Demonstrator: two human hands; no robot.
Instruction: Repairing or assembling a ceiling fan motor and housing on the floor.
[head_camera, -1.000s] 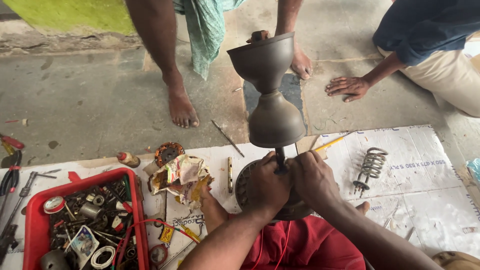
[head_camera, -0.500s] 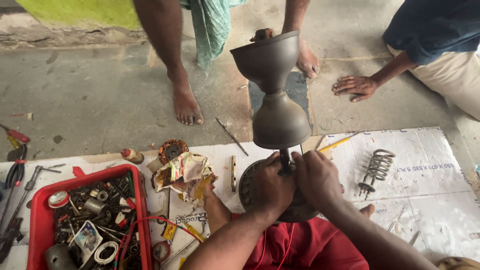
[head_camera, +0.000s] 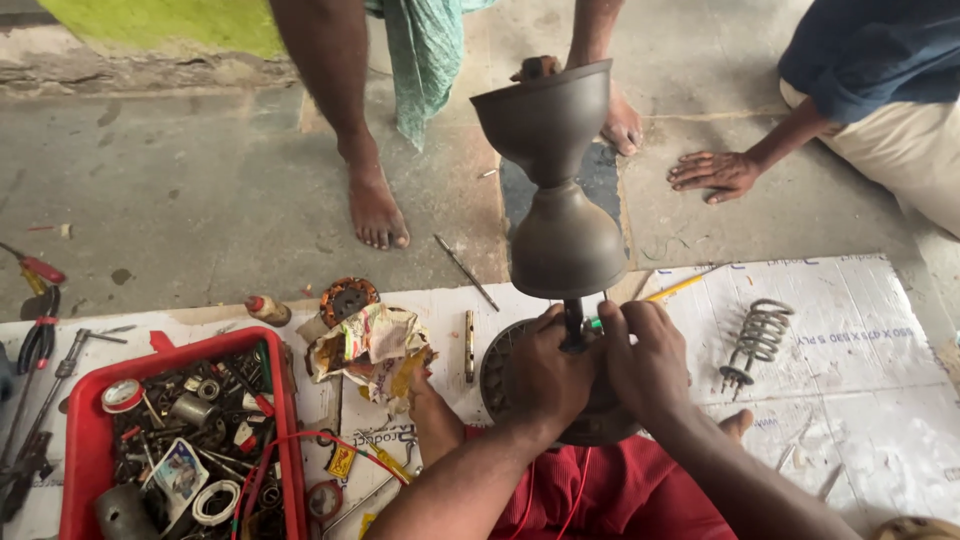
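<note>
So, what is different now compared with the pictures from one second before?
Very little changed. Both hands, left and right, remain closed around the thin rod under the dark brown fan cover, with the same grip. The camera view shifted slightly. The red tray, the coil spring and the other person's hand on the floor stayed in place.

Both hands hide the fan motor (head_camera: 600, 425) beneath.

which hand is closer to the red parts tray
Left. The left hand grips the fan motor at the rod base, on the side toward the red tray. The right hand holds the motor's far side, farther from the tray.
</note>
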